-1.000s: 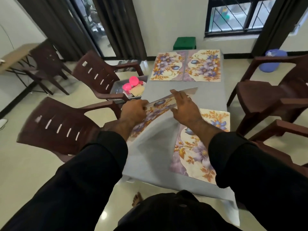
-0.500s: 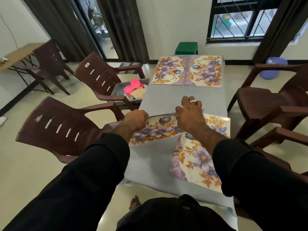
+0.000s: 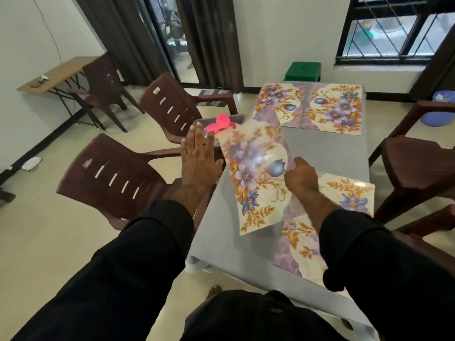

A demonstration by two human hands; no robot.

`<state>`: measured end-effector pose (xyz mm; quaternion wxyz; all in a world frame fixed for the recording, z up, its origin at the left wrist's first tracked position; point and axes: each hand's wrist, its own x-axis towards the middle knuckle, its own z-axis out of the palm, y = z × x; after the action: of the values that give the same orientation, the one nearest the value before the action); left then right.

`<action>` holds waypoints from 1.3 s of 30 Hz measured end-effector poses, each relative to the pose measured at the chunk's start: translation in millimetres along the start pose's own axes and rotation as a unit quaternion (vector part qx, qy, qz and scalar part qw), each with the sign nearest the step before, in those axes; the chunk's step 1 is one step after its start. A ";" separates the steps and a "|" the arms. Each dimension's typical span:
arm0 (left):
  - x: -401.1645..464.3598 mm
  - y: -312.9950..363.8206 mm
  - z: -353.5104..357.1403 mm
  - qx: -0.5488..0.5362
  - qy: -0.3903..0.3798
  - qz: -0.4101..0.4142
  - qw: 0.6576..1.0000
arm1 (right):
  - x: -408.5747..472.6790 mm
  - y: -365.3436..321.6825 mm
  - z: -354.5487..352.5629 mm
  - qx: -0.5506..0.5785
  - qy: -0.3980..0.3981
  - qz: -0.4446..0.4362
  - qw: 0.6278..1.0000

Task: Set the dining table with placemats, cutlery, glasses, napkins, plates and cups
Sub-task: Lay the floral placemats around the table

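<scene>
My right hand grips the right edge of a floral placemat, which hangs tilted over the left half of the grey table. Beside the table's left edge my left hand is spread flat with straight fingers and touches nothing. Another placemat lies flat at the near right, partly under my right arm. Two more placemats lie side by side at the far end.
A grey tray with pink items sits on a brown chair left of the table. More brown chairs flank both sides. A green stool and a blue bucket stand near the far wall.
My left hand has let go of the placemat and opened out to the left. The placemat has swung from crosswise to lengthwise, held by my right hand alone.
</scene>
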<state>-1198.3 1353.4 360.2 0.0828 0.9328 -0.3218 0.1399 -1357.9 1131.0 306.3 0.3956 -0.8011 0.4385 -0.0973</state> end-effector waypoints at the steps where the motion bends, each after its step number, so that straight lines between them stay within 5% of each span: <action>1: -4.3 -8.8 6.8 -0.004 -0.028 -0.010 1.000 | 0.9 8.1 11.9 0.025 -0.010 0.031 0.999; 5: -10.8 -43.1 52.0 -0.041 -0.155 -0.054 0.986 | 9.7 46.5 62.1 0.117 -0.053 0.166 0.978; 9: -14.7 -70.3 101.6 -0.087 -0.281 -0.012 0.956 | 14.6 90.8 112.9 0.117 -0.069 0.234 0.963; 14: -26.0 -103.5 162.0 -0.146 -0.405 0.042 0.902 | 30.2 154.8 172.1 0.117 -0.075 0.260 0.955; 17: -24.2 -117.8 181.5 -0.155 -0.460 0.048 0.873 | 10.1 118.1 168.1 0.101 -0.055 0.231 0.966; 24: -17.6 -120.8 185.1 -0.168 -0.459 0.079 0.869 | -21.5 93.2 150.6 -0.041 -0.069 0.215 0.973; 33: -45.1 -72.4 175.7 -0.142 -0.456 0.094 0.874 | -63.0 121.8 113.2 -0.066 -0.079 0.171 0.980; 39: -124.4 -61.9 181.1 -0.023 -0.452 0.084 0.888 | -94.2 135.5 128.3 -0.192 -0.115 0.014 0.974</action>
<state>-1215.9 1429.2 145.7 -0.0624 0.8624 -0.4047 -0.2975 -1434.3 1233.8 141.1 0.2830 -0.8620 0.4114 0.0869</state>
